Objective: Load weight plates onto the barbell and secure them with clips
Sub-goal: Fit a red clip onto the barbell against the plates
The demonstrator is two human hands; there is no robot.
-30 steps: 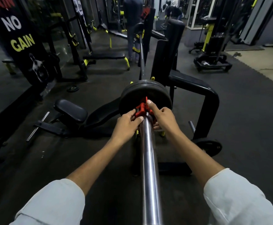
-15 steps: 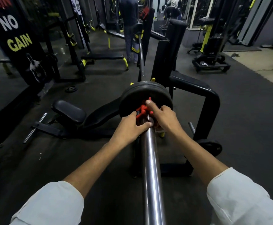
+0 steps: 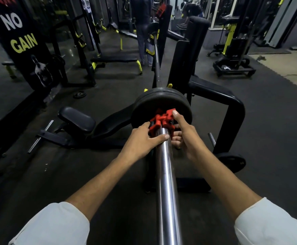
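A chrome barbell sleeve (image 3: 167, 183) runs away from me to the black weight plates (image 3: 160, 101) stacked on it. A red clip (image 3: 161, 119) sits on the sleeve right against the plates. My left hand (image 3: 140, 138) grips the clip from the left, thumb lying across the top of the sleeve. My right hand (image 3: 184, 133) holds the clip from the right, its thumb pressed on the clip's raised red lever. The fingers of both hands hide the clip's underside.
The bar rests in a black bench rack (image 3: 220, 98). A loose plate (image 3: 232, 161) leans by the rack's right foot and a small plate (image 3: 79, 94) lies on the floor at left. A padded seat (image 3: 76, 119) is left of the bar. A person (image 3: 142, 29) stands at the far end.
The clip has been pushed up against the plates. My left thumb has slid over the top of the sleeve, and my right thumb has moved up onto the lever.
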